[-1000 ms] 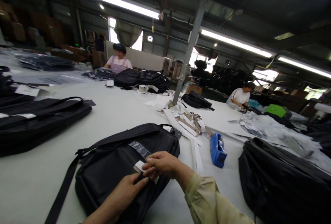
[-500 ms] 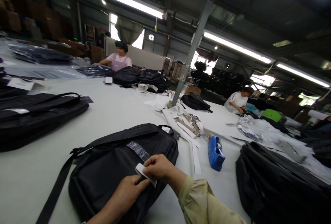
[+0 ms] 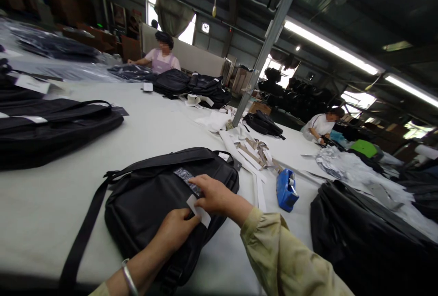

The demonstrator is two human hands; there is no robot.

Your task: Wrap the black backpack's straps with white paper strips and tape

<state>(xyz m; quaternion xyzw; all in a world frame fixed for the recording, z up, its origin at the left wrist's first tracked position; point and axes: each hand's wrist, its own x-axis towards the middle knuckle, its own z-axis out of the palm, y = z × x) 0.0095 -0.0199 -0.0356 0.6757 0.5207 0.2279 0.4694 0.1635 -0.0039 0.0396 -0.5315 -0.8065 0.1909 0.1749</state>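
Observation:
A black backpack (image 3: 147,200) lies on the white table in front of me, its straps facing up. A strip of clear film (image 3: 186,178) wraps one part of a strap, and a white paper strip (image 3: 202,216) lies across the strap nearer to me. My left hand (image 3: 176,232) is closed at the paper's near side, thumb pressed by its edge; its other fingers are mostly hidden. With its thumb on the paper's upper end, my right hand (image 3: 215,195) grips there while its forefinger reaches over the film. A silver bracelet (image 3: 129,277) circles my left wrist.
A blue tape dispenser (image 3: 287,191) stands right of the backpack. Paper scraps (image 3: 253,152) lie beyond it, by a metal post (image 3: 258,59). Black bags flank me at left (image 3: 58,132) and right (image 3: 362,236). Two co-workers (image 3: 164,56) (image 3: 320,125) stand across the table.
The paper strip has gone from a curled loop to lying flatter across the strap. My right forefinger has stretched out toward the film. The view has shifted slightly.

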